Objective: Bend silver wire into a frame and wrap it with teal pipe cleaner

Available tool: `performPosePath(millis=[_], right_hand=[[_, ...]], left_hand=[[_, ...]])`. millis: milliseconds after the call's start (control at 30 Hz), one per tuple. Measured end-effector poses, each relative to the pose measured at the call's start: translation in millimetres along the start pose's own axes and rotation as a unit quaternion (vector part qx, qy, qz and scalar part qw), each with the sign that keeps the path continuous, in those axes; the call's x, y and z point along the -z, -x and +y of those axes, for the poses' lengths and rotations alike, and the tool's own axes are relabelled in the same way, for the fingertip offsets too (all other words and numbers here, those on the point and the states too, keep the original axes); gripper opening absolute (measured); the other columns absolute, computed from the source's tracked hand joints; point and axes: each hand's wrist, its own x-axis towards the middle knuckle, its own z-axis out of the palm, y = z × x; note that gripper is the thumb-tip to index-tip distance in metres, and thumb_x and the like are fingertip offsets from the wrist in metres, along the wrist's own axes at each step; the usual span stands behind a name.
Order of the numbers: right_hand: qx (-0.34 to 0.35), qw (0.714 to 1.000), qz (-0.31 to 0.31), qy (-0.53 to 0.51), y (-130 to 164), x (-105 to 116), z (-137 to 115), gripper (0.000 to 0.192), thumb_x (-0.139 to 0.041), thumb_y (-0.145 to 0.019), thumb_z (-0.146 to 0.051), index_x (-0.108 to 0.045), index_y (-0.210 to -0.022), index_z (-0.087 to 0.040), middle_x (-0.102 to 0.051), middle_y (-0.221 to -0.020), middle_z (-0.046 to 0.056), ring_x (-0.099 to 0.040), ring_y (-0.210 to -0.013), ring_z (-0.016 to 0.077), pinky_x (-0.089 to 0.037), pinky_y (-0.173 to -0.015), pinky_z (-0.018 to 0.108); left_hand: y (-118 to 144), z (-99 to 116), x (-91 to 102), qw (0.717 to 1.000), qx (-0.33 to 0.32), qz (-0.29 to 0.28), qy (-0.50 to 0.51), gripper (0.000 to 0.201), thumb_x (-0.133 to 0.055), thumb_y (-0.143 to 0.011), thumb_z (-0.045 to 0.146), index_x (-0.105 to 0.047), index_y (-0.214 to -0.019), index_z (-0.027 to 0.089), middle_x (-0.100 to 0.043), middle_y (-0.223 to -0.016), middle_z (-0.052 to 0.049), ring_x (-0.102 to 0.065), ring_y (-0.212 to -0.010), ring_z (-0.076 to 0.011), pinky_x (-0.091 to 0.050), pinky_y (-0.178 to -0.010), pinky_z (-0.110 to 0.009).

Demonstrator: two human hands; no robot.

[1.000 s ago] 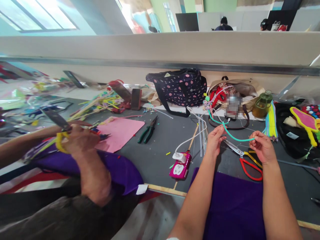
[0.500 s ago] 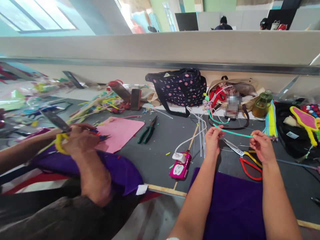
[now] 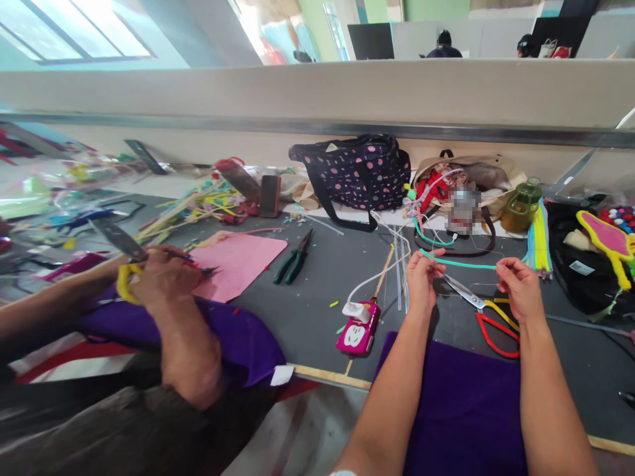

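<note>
A thin teal pipe cleaner (image 3: 469, 264) stretches between my two hands above the grey table. My left hand (image 3: 423, 274) pinches it near its left end, a short tip sticking out past the fingers. At the other end, my right hand (image 3: 518, 284) grips it between thumb and forefinger. Scissors (image 3: 479, 304) with red and yellow handles lie on the table beneath, between my forearms. A fine wire or thread shows faintly near the scissors. Purple cloth (image 3: 466, 410) hangs over the table edge under my arms.
At left, a co-worker's hand (image 3: 166, 281) holds yellow-handled scissors (image 3: 124, 251). Pliers (image 3: 294, 258) lie by a pink sheet (image 3: 248, 261). A magenta power strip (image 3: 357, 334) with a white plug sits left of my arm. Behind stand a dotted bag (image 3: 357, 172) and a green bottle (image 3: 520, 205).
My left-hand fingers have shifted on the pipe cleaner, and slightly more of its left tip sticks out. The pipe cleaner now lies flatter. The co-worker's hand and scissors moved slightly right.
</note>
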Motion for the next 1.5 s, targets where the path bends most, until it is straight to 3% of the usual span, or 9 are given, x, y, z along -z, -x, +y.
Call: performPosePath(millis=[133,300,533,667,733,800,967,1267,1500], right_hand=[[0.006,1.0,0.005,0.008,0.3,0.3,0.0,0.022,-0.081,-0.067,-0.034,-0.067,-0.076,-0.02,-0.052,-0.064,-0.005,-0.04,-0.051,0.0058,-0.033,-0.04,0.018],[0.021,1.0,0.011,-0.007,1.1,1.5,-1.9,0.019,-0.081,-0.068,-0.032,-0.068,-0.076,-0.02,-0.054,-0.063,-0.005,-0.041,-0.049,0.0052,-0.032,-0.04,0.018],[-0.068,0.99,-0.059,-0.108,4.5,5.7,-9.0,0.02,-0.082,-0.064,-0.029,-0.068,-0.076,-0.019,-0.058,-0.062,-0.002,-0.047,-0.054,0.0074,-0.032,-0.042,0.016],[-0.087,0.984,-0.075,-0.138,3.8,9.8,-10.1,0.021,-0.082,-0.063,-0.028,-0.068,-0.074,-0.018,-0.057,-0.063,-0.002,-0.047,-0.053,0.0068,-0.031,-0.041,0.015],[-0.095,0.983,-0.075,-0.14,2.9,11.8,-9.6,0.021,-0.082,-0.062,-0.028,-0.068,-0.073,-0.018,-0.057,-0.063,-0.002,-0.046,-0.053,0.0066,-0.03,-0.04,0.015],[-0.104,0.983,-0.069,-0.136,1.8,13.2,-8.9,0.021,-0.083,-0.062,-0.027,-0.067,-0.073,-0.018,-0.057,-0.064,-0.002,-0.046,-0.053,0.0065,-0.03,-0.039,0.014],[-0.094,0.985,-0.03,-0.141,-0.7,12.7,-7.4,0.024,-0.084,-0.06,-0.026,-0.066,-0.074,-0.019,-0.056,-0.062,-0.003,-0.046,-0.052,0.0062,-0.03,-0.037,0.014],[-0.044,0.984,0.06,-0.164,-7.5,16.1,-3.0,0.028,-0.086,-0.058,-0.029,-0.066,-0.074,-0.018,-0.058,-0.061,-0.003,-0.048,-0.054,0.0063,-0.031,-0.038,0.013],[-0.039,0.986,0.081,-0.143,-9.2,15.2,0.1,0.029,-0.086,-0.058,-0.03,-0.066,-0.075,-0.017,-0.059,-0.062,-0.003,-0.049,-0.052,0.0062,-0.03,-0.037,0.015]], left_hand=[[0.0,1.0,0.8,1.0,-0.01,-0.022,0.008,0.016,-0.061,-0.067,0.024,-0.05,-0.077,0.017,-0.074,-0.092,-0.008,-0.056,-0.046,-0.0076,-0.032,-0.037,-0.017],[-1.3,1.1,0.4,0.999,0.003,-0.033,0.003,0.021,-0.064,-0.073,0.031,-0.053,-0.082,0.016,-0.072,-0.099,-0.01,-0.058,-0.051,-0.0082,-0.033,-0.038,-0.017],[-3.3,-4.5,-1.1,0.999,0.049,-0.015,-0.015,0.043,-0.078,-0.067,0.034,-0.057,-0.102,0.018,-0.067,-0.105,-0.005,-0.063,-0.062,-0.0085,-0.041,-0.044,-0.017],[-2.6,-3.5,0.1,0.993,0.094,-0.071,-0.023,0.053,-0.082,-0.066,0.033,-0.056,-0.11,0.018,-0.069,-0.108,-0.008,-0.059,-0.054,-0.0064,-0.042,-0.044,-0.018],[-3.1,-2.6,1.6,0.988,0.115,-0.106,-0.011,0.055,-0.083,-0.066,0.033,-0.057,-0.111,0.017,-0.071,-0.099,-0.007,-0.052,-0.048,-0.0039,-0.041,-0.044,-0.018],[-4.2,-2.3,3.3,0.985,0.125,-0.117,0.008,0.057,-0.085,-0.063,0.032,-0.058,-0.112,0.017,-0.071,-0.085,-0.003,-0.048,-0.046,-0.0027,-0.04,-0.044,-0.017],[-5.4,-3.8,4.3,0.993,0.088,-0.079,-0.013,0.046,-0.085,-0.062,0.032,-0.065,-0.1,0.015,-0.06,-0.063,0.005,-0.047,-0.044,-0.0024,-0.039,-0.044,-0.015],[-7.2,-2.5,6.1,0.995,0.072,-0.073,-0.001,0.045,-0.087,-0.06,0.034,-0.065,-0.093,0.014,-0.07,-0.076,-0.003,-0.066,-0.061,-0.0111,-0.053,-0.06,-0.022],[-4.4,-5.2,2.7,0.999,0.04,-0.029,-0.007,0.039,-0.088,-0.058,0.031,-0.064,-0.084,0.014,-0.072,-0.08,-0.005,-0.069,-0.067,-0.0145,-0.054,-0.062,-0.025]])
